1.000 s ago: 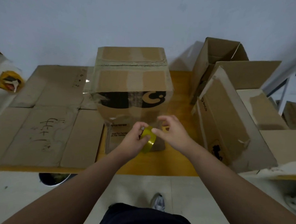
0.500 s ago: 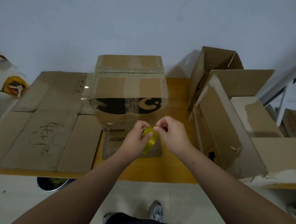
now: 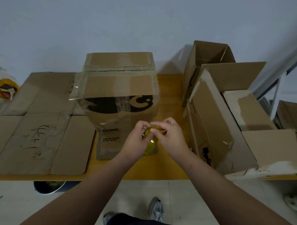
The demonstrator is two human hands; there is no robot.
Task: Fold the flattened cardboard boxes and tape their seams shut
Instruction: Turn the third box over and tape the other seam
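Head view: looking down on an orange-brown wooden bench standing against a pale wall.
Left hand: gripping a small yellow roll of adhesive tape, with fingers curling round its left side.
Right hand: pinching the roll's upper rim between thumb and forefinger.
Tape position: being held over the bench's front-middle, just before the tall box.
Tall brown cardboard box: standing upright at the bench's middle, its top seam carrying tape.
Flattened brown cardboard sheet: lying across the bench's left end.
Open brown cardboard boxes: crowding the bench's right end.
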